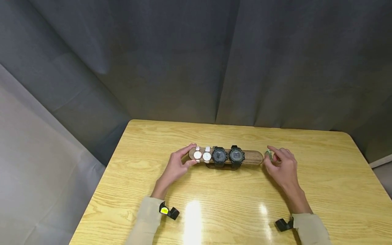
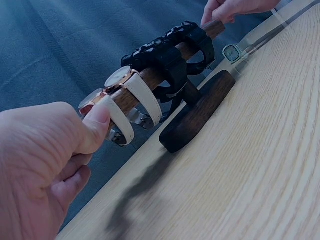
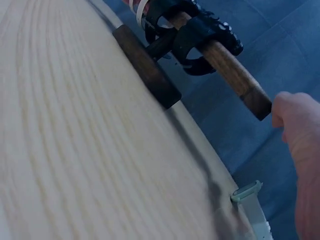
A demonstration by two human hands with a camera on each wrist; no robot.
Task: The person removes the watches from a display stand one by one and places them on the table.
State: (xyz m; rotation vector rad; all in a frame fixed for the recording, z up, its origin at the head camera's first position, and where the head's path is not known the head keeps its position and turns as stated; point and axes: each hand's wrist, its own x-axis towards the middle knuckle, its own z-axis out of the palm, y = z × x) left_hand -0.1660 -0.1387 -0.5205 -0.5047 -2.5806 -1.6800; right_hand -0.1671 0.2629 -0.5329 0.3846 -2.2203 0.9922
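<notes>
A wooden watch stand [image 1: 253,157] with a T-shaped bar and an oval base stands on the table. Near the bar's left end hang two white-strapped watches [image 1: 207,156] with rose-gold cases; farther right come two chunky black digital watches [image 1: 237,156]. My left hand [image 1: 176,165] grips the bar's left end, thumb against the outermost white strap [image 2: 118,119]. At the bare right end is my right hand [image 1: 282,166], its fingers bent, touching or almost touching the wood. Below that hand, a pale green square watch [image 2: 232,53] with a translucent strap lies on the table.
The light wooden table [image 1: 147,136] has rounded far corners. Behind it hangs a dark grey curtain [image 1: 171,68], with a paler cloth [image 1: 33,163] at the left. Black wrist cameras [image 1: 174,213] sit on both sleeves.
</notes>
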